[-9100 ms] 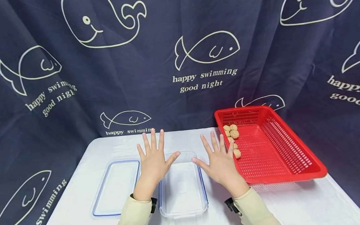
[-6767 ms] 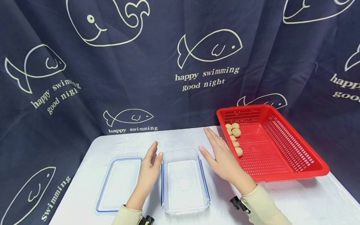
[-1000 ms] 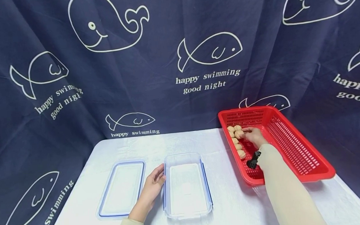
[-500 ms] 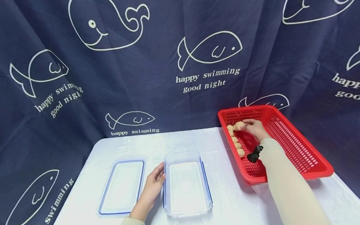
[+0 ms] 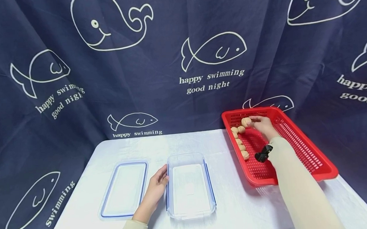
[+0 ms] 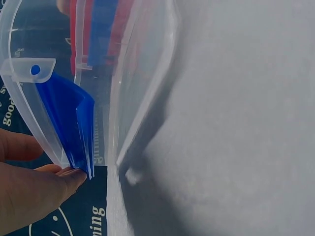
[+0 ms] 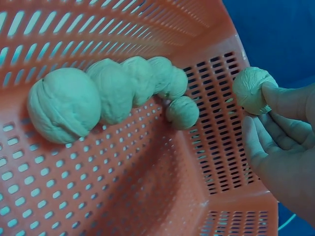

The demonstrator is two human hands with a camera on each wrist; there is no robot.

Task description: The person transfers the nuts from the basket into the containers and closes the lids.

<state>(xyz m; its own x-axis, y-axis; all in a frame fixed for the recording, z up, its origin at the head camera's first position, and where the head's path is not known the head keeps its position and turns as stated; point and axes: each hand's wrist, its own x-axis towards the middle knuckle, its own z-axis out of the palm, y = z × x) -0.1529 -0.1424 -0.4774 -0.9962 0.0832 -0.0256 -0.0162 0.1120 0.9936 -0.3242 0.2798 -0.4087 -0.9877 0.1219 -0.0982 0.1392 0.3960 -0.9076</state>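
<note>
The right hand (image 5: pixel 264 125) pinches a ridged, round walnut (image 7: pixel 252 90) above the perforated red plastic basket (image 5: pixel 308 158); a light fingertip grip should stop it rolling free. The left hand (image 5: pixel 157 188) rests, fingers relaxed, against the clear rectangular container (image 5: pixel 191 213) on the white table (image 5: pixel 231 215). More walnuts (image 7: pixel 98 98) line the basket's wall.
</note>
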